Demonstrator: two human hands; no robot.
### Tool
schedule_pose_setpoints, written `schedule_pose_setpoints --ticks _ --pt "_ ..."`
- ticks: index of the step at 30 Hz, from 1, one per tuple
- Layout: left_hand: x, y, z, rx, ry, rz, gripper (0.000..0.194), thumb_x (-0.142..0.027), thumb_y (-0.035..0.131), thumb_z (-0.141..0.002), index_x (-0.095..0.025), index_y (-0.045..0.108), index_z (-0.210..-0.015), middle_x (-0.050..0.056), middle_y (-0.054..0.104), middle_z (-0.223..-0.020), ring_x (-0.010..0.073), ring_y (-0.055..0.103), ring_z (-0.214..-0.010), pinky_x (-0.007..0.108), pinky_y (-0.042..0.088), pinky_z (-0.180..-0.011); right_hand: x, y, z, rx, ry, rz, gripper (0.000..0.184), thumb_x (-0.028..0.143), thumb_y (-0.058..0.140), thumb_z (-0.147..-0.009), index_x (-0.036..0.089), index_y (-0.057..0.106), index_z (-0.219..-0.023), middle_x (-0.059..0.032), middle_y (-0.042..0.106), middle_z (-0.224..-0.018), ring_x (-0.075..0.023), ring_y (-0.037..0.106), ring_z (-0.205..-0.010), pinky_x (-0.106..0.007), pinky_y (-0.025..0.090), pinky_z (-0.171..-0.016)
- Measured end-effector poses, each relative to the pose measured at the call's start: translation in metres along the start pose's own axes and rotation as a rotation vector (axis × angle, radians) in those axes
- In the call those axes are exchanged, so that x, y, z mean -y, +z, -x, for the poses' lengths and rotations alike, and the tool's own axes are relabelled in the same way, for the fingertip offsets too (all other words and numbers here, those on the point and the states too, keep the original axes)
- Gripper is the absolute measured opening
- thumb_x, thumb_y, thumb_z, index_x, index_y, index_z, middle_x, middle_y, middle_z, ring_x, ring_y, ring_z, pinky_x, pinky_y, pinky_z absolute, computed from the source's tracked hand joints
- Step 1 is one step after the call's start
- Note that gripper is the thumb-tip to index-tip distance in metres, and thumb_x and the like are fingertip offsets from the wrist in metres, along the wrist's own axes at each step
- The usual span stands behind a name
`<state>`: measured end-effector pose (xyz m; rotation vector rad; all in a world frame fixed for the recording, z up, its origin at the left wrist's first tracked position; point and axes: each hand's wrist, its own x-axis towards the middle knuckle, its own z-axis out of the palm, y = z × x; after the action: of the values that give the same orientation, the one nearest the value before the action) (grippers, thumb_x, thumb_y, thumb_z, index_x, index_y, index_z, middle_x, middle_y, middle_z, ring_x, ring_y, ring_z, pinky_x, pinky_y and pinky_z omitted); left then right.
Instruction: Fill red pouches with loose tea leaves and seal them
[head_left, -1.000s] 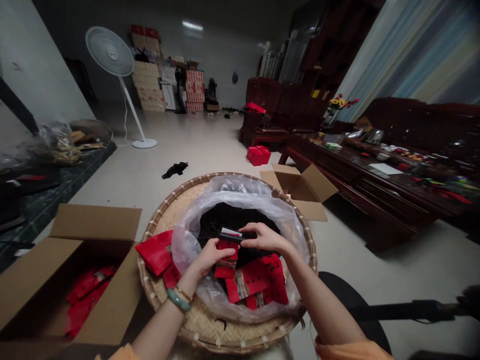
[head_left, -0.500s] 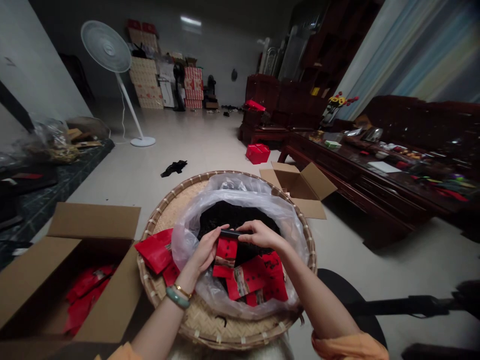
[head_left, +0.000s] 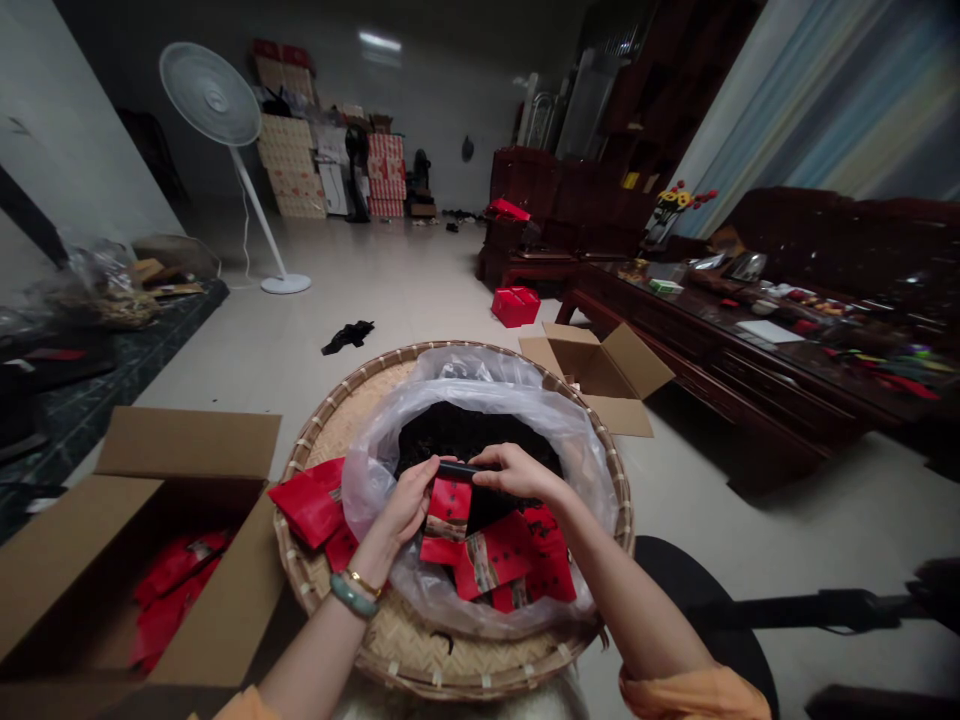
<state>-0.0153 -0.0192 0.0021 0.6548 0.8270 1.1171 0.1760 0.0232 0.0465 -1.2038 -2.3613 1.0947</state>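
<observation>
Since the earliest frame, the left hand (head_left: 406, 502) has moved up from the face of the red packet (head_left: 448, 503) to the left end of the black bar (head_left: 456, 470), and the white strip above that bar has gone from sight. At present the packet hangs near upright from the bar across its top, over the mouth of the clear plastic bag (head_left: 369, 440), its lower end by the loose red packets (head_left: 495, 558). Left hand: half curled, thumb and fingertips closed on the bar's left end beside the packet's upper corner; firmness of hold cannot be told. Right hand (head_left: 519, 471): thumb and forefinger pinched on the bar's right end, remaining fingers loosely bent. Sound handling, in this assessment, calls for even pressure at both ends, the bar square to the packet's top edge, the film flat beneath it, and fingertips out of the closing line. Left forearm, bearing a green bangle (head_left: 352, 596) and a gold bracelet (head_left: 364, 581), reaches up and inward; right forearm slants in from the opposite side, wrist nearly straight. Dark contents (head_left: 442, 425) lie within the bag, which sits on a round woven tray (head_left: 431, 688). Further red packets (head_left: 309, 508) rest at the tray's left; beyond stand an open cardboard box (head_left: 196, 440) on the left and another carton (head_left: 646, 360) past the far right rim.
</observation>
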Motion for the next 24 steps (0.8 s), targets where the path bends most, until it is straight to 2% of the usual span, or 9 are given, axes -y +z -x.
schedule_pose_setpoints --ticks 24 --pt "0.0001 -0.0013 0.0002 -0.007 0.002 -0.005 0.037 -0.041 0.07 -0.068 -0.012 0.068 -0.091 0.007 0.071 -0.084 0.0162 0.065 -0.074 0.024 0.051 -0.071 0.0023 0.002 0.0018 -0.019 -0.008 0.001 0.028 0.026 0.059 -0.077 0.015 0.069 -0.101 -0.0045 0.067 -0.085 -0.0172 0.058 -0.076 -0.025 0.04 -0.067"
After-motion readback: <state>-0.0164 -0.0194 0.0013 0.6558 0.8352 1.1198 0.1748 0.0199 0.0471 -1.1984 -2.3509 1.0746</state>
